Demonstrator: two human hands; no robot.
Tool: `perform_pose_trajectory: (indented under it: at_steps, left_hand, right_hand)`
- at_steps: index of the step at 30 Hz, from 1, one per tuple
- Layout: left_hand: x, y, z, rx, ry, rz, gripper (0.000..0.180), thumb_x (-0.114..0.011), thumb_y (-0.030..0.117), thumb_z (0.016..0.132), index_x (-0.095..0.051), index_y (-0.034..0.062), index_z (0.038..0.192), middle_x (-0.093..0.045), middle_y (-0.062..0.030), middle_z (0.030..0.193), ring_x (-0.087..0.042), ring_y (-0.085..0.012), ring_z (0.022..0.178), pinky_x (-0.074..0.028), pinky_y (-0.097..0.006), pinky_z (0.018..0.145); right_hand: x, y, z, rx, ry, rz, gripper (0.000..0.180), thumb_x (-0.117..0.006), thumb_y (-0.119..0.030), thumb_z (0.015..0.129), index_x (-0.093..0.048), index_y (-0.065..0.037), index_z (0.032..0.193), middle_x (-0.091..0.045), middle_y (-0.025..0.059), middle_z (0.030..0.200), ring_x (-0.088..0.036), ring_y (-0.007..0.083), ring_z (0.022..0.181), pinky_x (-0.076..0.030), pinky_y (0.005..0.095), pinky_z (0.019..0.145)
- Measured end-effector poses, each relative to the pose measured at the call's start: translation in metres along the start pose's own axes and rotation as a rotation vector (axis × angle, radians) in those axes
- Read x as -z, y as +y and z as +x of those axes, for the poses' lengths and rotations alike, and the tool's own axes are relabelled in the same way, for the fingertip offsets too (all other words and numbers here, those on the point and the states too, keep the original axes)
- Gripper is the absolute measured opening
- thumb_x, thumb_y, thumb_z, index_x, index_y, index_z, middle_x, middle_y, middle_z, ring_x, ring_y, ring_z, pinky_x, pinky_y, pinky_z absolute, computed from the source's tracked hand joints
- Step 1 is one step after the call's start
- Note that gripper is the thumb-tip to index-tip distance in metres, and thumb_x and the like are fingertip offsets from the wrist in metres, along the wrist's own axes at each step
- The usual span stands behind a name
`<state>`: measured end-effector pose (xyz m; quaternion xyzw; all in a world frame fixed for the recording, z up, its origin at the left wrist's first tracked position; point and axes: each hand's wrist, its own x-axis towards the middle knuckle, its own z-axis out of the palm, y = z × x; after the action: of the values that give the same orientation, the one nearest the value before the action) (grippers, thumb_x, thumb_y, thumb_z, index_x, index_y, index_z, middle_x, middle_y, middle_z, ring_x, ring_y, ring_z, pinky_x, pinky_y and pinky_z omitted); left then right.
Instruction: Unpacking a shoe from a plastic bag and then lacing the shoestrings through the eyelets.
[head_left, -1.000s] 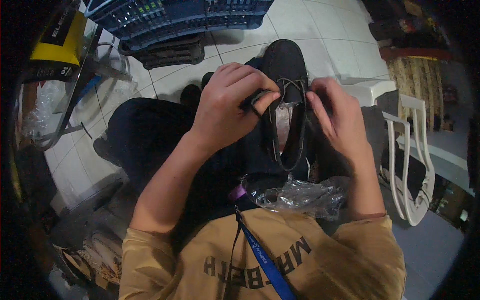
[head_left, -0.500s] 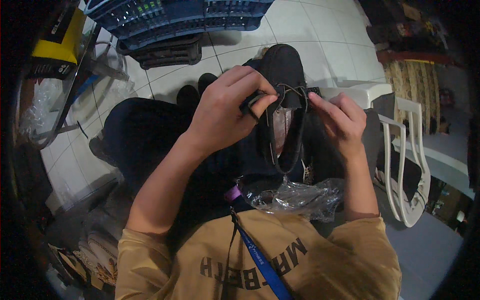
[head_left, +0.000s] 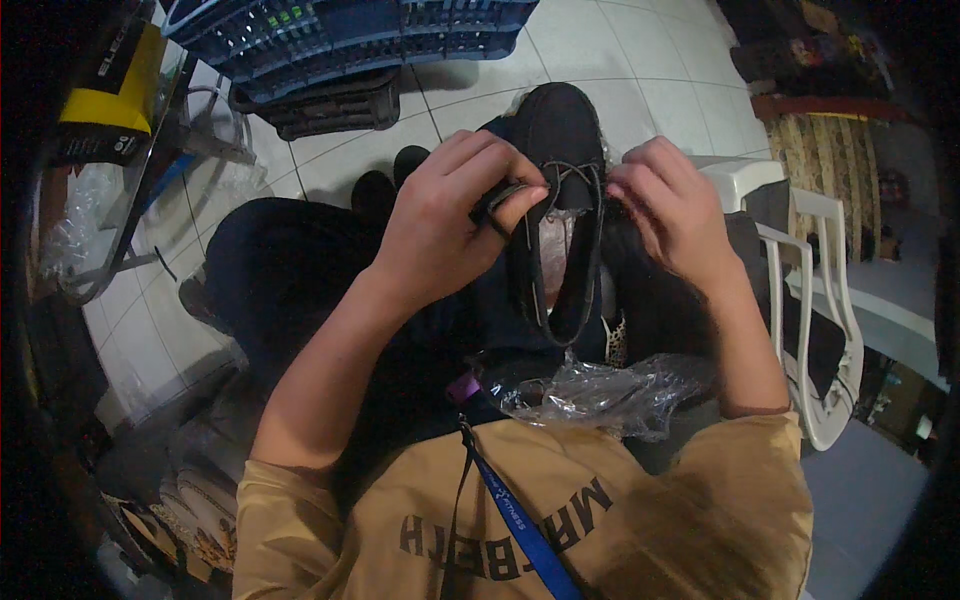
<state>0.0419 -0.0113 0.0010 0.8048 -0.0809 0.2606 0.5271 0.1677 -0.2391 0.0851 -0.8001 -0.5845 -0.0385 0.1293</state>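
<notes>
Pale tiles of the floor (head_left: 640,45) spread across the top of the frame, running on between the crate's right edge and the shoe's toe and along the upper right, where you have the most room forward. Your dark-trousered leg (head_left: 290,270) fills the left of centre. At the upper left, a blue crate (head_left: 370,45) is cut off by the frame's top edge; on the right, a white plastic chair (head_left: 835,290) stands close by your right hand, so sideways room is tighter there. Below centre, a crumpled clear plastic bag (head_left: 620,390) lies near the shoe's heel.

Upper centre, the dark shoe (head_left: 560,125) points toe-up between your hands, its opening toward you. Your left hand (head_left: 445,205) is pinched on a dark strip (head_left: 503,197) at the shoe's left edge. Your right hand (head_left: 680,210) curls at the right edge — whether it grips the thin lace (head_left: 575,172) you cannot tell.
</notes>
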Motion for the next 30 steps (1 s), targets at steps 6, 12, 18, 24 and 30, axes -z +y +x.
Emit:
perform_pose_trajectory:
  at_steps: [6,12,18,24,30]
  left_hand:
    - [0.002,0.001,-0.001,-0.021,0.009,0.001,0.013,-0.082,0.005,0.09,-0.072,0.001,0.098,-0.069,-0.0113,0.093,-0.069,-0.0275,0.088,-0.054,-0.037,0.077]
    - [0.001,0.0,0.002,-0.003,-0.009,0.011,0.014,-0.083,0.005,0.09,-0.073,0.0018,0.098,-0.07,-0.0108,0.093,-0.069,-0.0269,0.088,-0.054,-0.036,0.076]
    - [0.0,0.0,0.001,-0.017,0.002,0.018,0.016,-0.085,0.006,0.088,-0.074,0.002,0.1,-0.072,-0.0106,0.094,-0.07,-0.0262,0.088,-0.055,-0.036,0.076]
    - [0.004,0.001,0.003,0.007,-0.048,-0.026,0.021,-0.087,0.005,0.086,-0.075,0.0022,0.102,-0.073,-0.0098,0.096,-0.072,-0.0246,0.09,-0.056,-0.035,0.078]
    - [0.005,0.002,0.003,-0.009,-0.019,-0.055,0.022,-0.086,0.002,0.086,-0.074,0.0017,0.104,-0.074,-0.008,0.097,-0.073,-0.0197,0.091,-0.057,-0.033,0.081]
  right_hand:
    - [0.015,-0.011,0.006,-0.771,-0.307,0.901,0.015,-0.066,-0.012,0.102,-0.064,0.002,0.097,-0.061,0.0157,0.091,-0.063,0.0327,0.087,-0.049,0.0381,0.077]
    - [0.012,-0.013,0.0,-0.187,0.001,0.106,0.014,-0.078,-0.012,0.093,-0.071,-0.004,0.102,-0.064,0.0113,0.091,-0.064,0.0311,0.086,-0.052,0.04,0.075]
    - [0.01,-0.007,-0.012,-0.043,0.064,-0.017,0.034,-0.087,-0.014,0.084,-0.077,-0.01,0.116,-0.067,0.0079,0.093,-0.066,0.0293,0.085,-0.054,0.0398,0.07]
    - [0.014,-0.011,-0.012,-0.234,0.1,0.139,0.048,-0.093,-0.021,0.078,-0.077,-0.009,0.121,-0.068,0.0099,0.101,-0.068,0.0281,0.091,-0.055,0.0364,0.075]
    - [0.004,-0.035,0.007,-0.12,0.29,0.084,0.055,-0.095,-0.021,0.074,-0.076,-0.008,0.125,-0.067,0.0107,0.105,-0.066,0.031,0.097,-0.055,0.0407,0.082]
